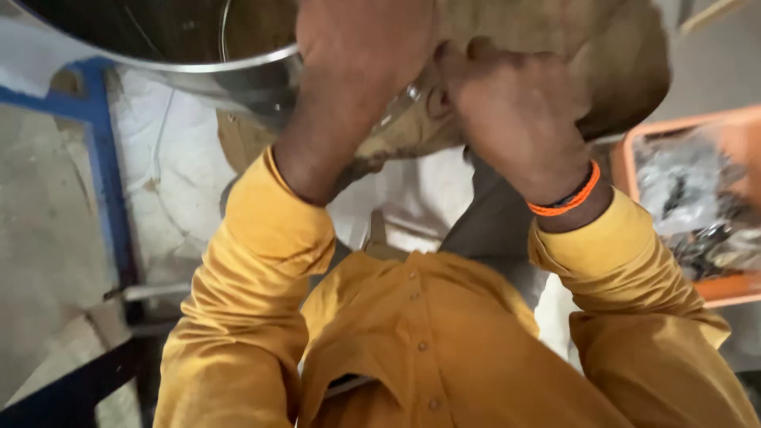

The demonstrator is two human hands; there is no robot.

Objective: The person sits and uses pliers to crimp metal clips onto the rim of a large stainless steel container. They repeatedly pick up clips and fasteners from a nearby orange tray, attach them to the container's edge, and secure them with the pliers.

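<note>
My left hand and my right hand are raised close together near the top of the view, both gripping a brown burlap sack. The sack bulges to the upper right and hangs partly behind my hands. My right wrist wears an orange band and a dark band. A large shiny metal drum sits at the upper left, its rim just beside my left hand. My yellow sleeves and shirt fill the lower half of the view.
An orange plastic crate holding several small metal parts in clear bags stands at the right. A blue metal frame runs down the left over a pale concrete floor. White sheeting lies under the drum.
</note>
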